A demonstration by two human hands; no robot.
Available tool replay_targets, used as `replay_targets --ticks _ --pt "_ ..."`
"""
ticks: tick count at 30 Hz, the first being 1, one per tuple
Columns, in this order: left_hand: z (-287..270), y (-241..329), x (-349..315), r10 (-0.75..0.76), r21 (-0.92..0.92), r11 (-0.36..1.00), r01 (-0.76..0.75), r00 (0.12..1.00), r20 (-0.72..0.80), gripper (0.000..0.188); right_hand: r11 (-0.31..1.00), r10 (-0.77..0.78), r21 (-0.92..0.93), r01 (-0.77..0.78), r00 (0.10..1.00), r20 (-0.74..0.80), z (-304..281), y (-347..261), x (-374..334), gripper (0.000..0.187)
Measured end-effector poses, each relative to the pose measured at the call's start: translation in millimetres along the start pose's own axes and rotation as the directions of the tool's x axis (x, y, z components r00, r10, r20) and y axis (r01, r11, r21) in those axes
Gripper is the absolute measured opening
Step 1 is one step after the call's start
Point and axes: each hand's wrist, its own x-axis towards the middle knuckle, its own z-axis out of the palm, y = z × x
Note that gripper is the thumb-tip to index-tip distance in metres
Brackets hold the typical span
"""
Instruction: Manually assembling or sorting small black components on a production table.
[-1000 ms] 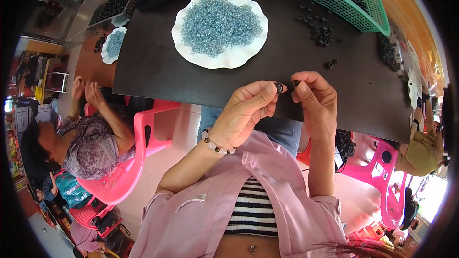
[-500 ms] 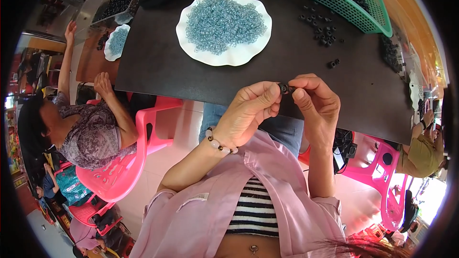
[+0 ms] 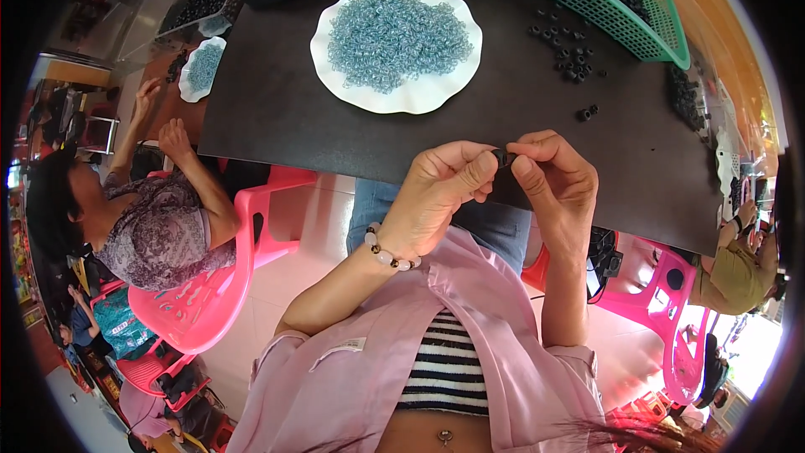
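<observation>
Far left of the plate point(image 3: 394, 102) and lower than it, a teal bag point(image 3: 124, 325) is showing a printed patch too small to read. A co-worker point(image 3: 168, 239) is sitting nearer, also left of and below the plate. Left of it, a small dish point(image 3: 191, 91) is holding blue bits, as the plate itself is doing. Below the plate, a pale label point(image 3: 352, 344) is showing on the pink shirt point(image 3: 310, 382); I cannot read it.

Just below and right of the plate, the left hand point(image 3: 444, 180) is pinching a black part point(image 3: 502, 158) between thumb and forefinger. The right hand point(image 3: 558, 180) is pinching from the other side; whether they are holding one piece or two, I cannot tell. The step in hand is seemingly working it between fingertips; the next move is probably calling for a steady left pinch and fine right-hand control.

Right of the plate, loose pieces point(image 3: 575, 65) are lying beside a green basket point(image 3: 587, 13).
</observation>
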Motion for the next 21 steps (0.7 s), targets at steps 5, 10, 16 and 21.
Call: replay_targets --ticks 5,10,16,21 --pt "-3.0 2.5 -1.5 0.000 0.055 0.998 -0.003 0.999 0.042 0.021 0.988 0.114 0.090 -0.123 0.988 0.100 -7.5 -8.8 2.5 0.015" --pt "-1.1 7.2 -4.7 0.021 0.195 0.980 -0.035 0.997 0.071 0.019 0.951 0.166 0.211 -0.225 0.950 0.264 -12.0 -14.9 7.8 0.027" --pt "6.3 16.3 -14.4 0.004 0.349 0.937 -0.019 0.999 0.046 0.018 0.952 0.113 0.204 -0.229 0.881 0.459 -22.4 -4.7 8.0 0.033" --pt "8.8 19.2 -25.3 0.026 0.418 0.907 -0.057 0.996 0.080 0.014 0.916 0.173 0.261 -0.304 0.888 0.426 -20.6 -10.9 -6.4 0.030"
